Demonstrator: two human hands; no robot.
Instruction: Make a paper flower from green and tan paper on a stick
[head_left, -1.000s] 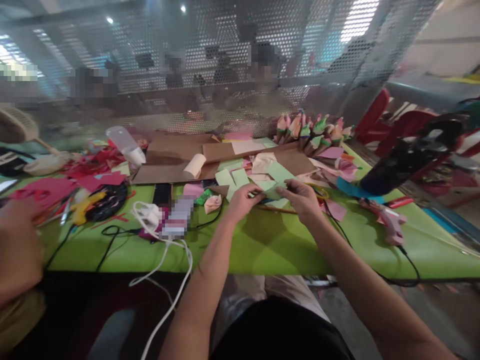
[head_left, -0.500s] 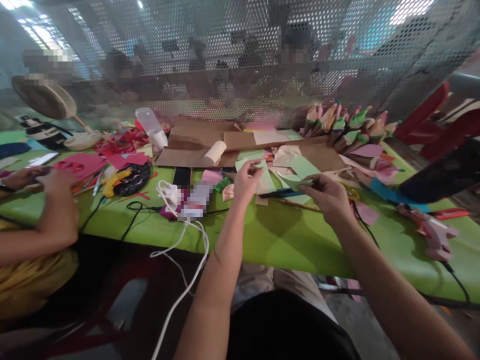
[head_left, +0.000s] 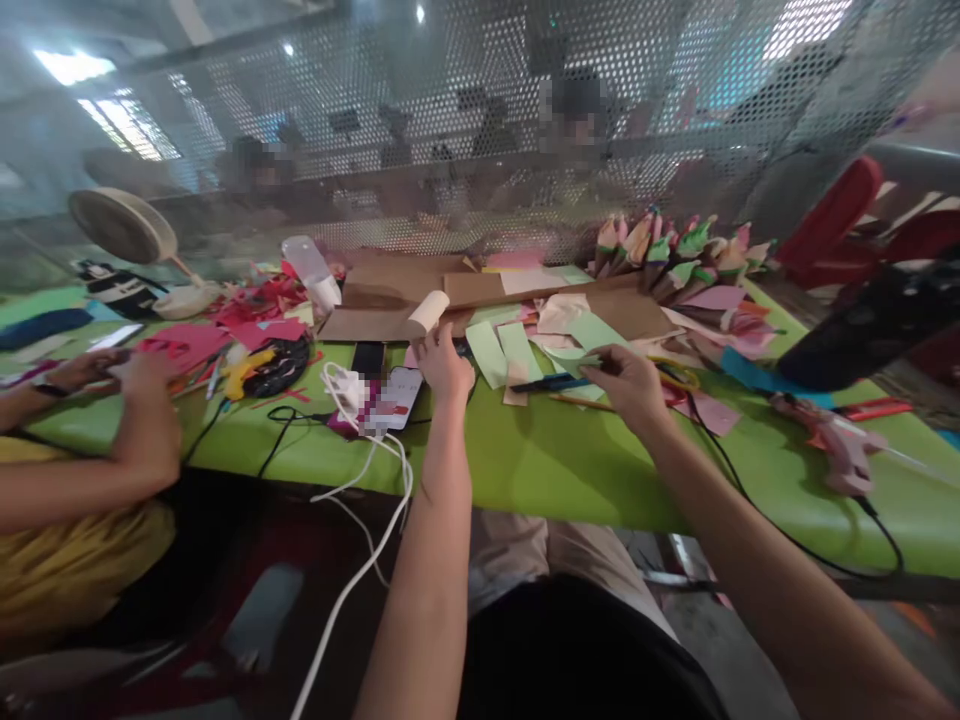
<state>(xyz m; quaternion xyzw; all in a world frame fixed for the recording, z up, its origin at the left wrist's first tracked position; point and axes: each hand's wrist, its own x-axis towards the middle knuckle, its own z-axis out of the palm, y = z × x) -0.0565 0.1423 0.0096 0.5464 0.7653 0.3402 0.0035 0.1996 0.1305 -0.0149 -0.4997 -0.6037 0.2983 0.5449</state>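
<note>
My left hand (head_left: 444,368) reaches over the table just below a cream paper roll (head_left: 428,314), its fingers apart; I see nothing held in it. To its right lie light green paper strips (head_left: 487,352). Pinched in my right hand (head_left: 626,385) is the edge of a light green paper piece (head_left: 568,358), above a dark blue tool (head_left: 551,382), perhaps scissors. More green paper (head_left: 596,330) lies just behind that hand. A phone (head_left: 400,395) with a lit screen rests left of my left wrist.
White cables (head_left: 409,490) hang over the front edge of the green table (head_left: 525,470). A pink glue gun (head_left: 844,445) and dark cylinder (head_left: 847,335) are at right. Paper flowers (head_left: 675,245) stand behind. At left, another person's hands (head_left: 135,370) work beside red paper.
My left hand has moved left, from the green strips toward the paper roll, and its fingers have spread. My right hand stays near the same green paper. The view has shifted slightly.
</note>
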